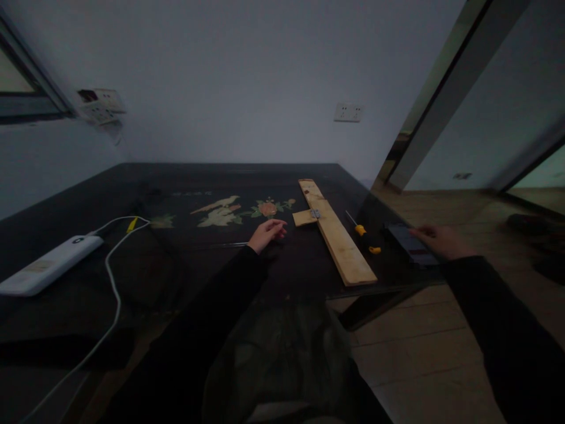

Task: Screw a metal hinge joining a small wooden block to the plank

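My right hand (435, 240) is at the dark flat case (410, 242) by the table's near right corner, thumb and fingers bent close together over its outer side; blur keeps me from telling whether that grip pinches it or merely touches. If I press or drag outward there, the case could slip over the right edge to the floor (445, 330), since it sits so close to it. My left hand (267, 234) hovers over the table (247, 277), its grip loosely curled, with nothing visible in it; I can't tell whether something tiny is hidden between the fingers.

The wooden board (338, 241) slants from the far part of the table to just beside the near edge. A careless sleeve could swing that near end off, and the short wooden piece (303, 218) at its left side, with the metal hinge (315, 214) across the joint, might shift out of line. The screwdriver (362, 235) lies between board and case; a sideways knock could set it rolling toward the right edge.

My room for moving is left of the board, over the painted flowers (267, 209); between board and right edge it's cramped.
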`<state>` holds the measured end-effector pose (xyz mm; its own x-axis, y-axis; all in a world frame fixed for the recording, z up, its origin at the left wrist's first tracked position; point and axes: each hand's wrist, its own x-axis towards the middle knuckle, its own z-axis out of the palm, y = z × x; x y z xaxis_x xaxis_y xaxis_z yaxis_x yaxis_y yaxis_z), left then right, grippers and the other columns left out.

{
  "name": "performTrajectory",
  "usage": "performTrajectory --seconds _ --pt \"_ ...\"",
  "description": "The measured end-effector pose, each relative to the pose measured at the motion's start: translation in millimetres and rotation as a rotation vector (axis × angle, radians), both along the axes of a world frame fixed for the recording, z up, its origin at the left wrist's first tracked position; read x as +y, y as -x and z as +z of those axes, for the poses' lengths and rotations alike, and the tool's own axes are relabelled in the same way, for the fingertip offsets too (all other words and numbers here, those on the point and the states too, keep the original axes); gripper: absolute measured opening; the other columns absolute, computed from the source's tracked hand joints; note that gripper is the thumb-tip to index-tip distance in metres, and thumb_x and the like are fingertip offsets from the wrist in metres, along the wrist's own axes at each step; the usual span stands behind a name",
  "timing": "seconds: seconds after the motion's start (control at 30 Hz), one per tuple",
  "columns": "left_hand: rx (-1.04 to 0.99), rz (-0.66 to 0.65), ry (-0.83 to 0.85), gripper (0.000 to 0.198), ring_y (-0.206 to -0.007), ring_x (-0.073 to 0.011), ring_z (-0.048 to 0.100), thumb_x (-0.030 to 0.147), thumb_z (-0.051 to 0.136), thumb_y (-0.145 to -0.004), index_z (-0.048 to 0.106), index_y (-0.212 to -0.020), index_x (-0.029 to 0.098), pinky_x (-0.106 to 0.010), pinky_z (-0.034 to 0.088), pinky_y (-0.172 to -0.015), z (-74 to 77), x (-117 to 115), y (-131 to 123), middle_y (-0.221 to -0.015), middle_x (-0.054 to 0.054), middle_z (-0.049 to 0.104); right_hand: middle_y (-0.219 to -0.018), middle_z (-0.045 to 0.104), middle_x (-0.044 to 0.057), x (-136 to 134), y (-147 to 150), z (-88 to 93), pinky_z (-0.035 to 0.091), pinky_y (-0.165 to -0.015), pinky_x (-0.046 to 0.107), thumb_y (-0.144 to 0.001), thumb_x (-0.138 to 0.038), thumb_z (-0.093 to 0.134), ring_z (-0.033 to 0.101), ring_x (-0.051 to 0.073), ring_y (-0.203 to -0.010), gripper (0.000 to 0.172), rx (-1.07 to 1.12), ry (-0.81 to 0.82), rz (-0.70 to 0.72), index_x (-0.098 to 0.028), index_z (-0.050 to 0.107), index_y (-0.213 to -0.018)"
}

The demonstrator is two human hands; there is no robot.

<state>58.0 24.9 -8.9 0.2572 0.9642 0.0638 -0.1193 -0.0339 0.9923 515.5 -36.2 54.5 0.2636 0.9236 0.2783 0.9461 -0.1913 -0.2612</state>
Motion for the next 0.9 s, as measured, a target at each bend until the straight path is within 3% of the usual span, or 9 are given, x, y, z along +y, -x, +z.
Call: performTrajectory --seconds 0.13,0.23,0.3,0.4,0.6,0.77,0.9 --pt "0.006 0.007 -0.012 0.027 -0.066 -0.0094 0.060 0.034 0.066 -0.081 0.063 -0.097 0.013 -0.021 0.047 -0.064 -0.6 0.6 0.6 -0.079 -0.003 0.065 -0.098 0.069 0.010 -7.3 88.7 -9.4 0.045 -0.075 0.028 -0.084 -0.044 0.055 0.062 0.018 -0.081 0.032 0.087 0.088 0.385 -0.017 0.067 -0.096" --pt "-0.003 -0.003 -0.013 0.029 -0.065 -0.0091 0.060 0.034 0.067 -0.079 0.063 -0.098 0.013 -0.022 0.047 -0.064 -0.3 0.9 1.0 -0.078 -0.003 0.065 -0.113 0.063 0.013 0.4 143.4 -24.7 0.044 -0.091 0.032 -0.085 -0.042 0.055 0.060 0.023 -0.102 0.040 0.005 0.102 0.455 -0.014 0.062 -0.113" --pt "-0.004 -0.010 -0.016 0.030 -0.065 -0.0091 0.060 0.034 0.067 -0.079 0.062 -0.098 0.013 -0.022 0.047 -0.065 0.3 0.7 1.3 -0.078 -0.003 0.065 -0.124 0.057 0.017 11.1 164.6 -33.5 0.039 -0.099 0.037 -0.086 -0.044 0.053 0.054 0.027 -0.114 0.047 -0.070 0.116 0.389 -0.014 0.058 -0.121" --pt "0.011 -0.015 -0.020 0.028 -0.065 -0.0091 0.061 0.034 0.067 -0.079 0.063 -0.098 0.013 -0.021 0.047 -0.064 0.3 1.3 1.5 -0.078 -0.003 0.065 -0.135 0.047 0.021 27.6 178.4 -41.4 0.038 -0.100 0.041 -0.084 -0.051 0.053 0.048 0.032 -0.122 0.060 -0.105 0.177 0.316 -0.013 0.051 -0.131" --pt "0.047 -0.005 -0.028 0.026 -0.063 -0.0097 0.060 0.034 0.066 -0.079 0.063 -0.096 0.014 -0.021 0.046 -0.061 -3.6 5.4 1.7 -0.077 -0.003 0.065 -0.140 0.042 0.020 44.4 185.0 -44.3 0.039 -0.097 0.040 -0.080 -0.060 0.054 0.048 0.033 -0.123 0.076 -0.042 0.270 0.341 -0.018 0.039 -0.141" --pt "0.046 -0.014 -0.031 0.025 -0.064 -0.0098 0.060 0.032 0.066 -0.079 0.062 -0.096 0.014 -0.022 0.047 -0.062 -4.7 6.4 1.2 -0.077 -0.003 0.065 -0.146 0.036 0.019 51.0 188.9 -44.7 0.037 -0.097 0.043 -0.078 -0.050 0.061 0.046 0.037 -0.124 0.073 -0.110 0.320 0.314 -0.025 0.038 -0.144" --pt "0.054 -0.012 -0.038 0.024 -0.064 -0.0100 0.060 0.031 0.065 -0.079 0.063 -0.097 0.014 -0.023 0.047 -0.063 -5.7 6.9 1.6 -0.077 -0.003 0.065 -0.143 0.039 0.019 54.7 191.5 -46.1 0.034 -0.100 0.042 -0.078 -0.041 0.061 0.042 0.035 -0.128 0.071 -0.127 0.312 0.311 -0.024 0.040 -0.143"
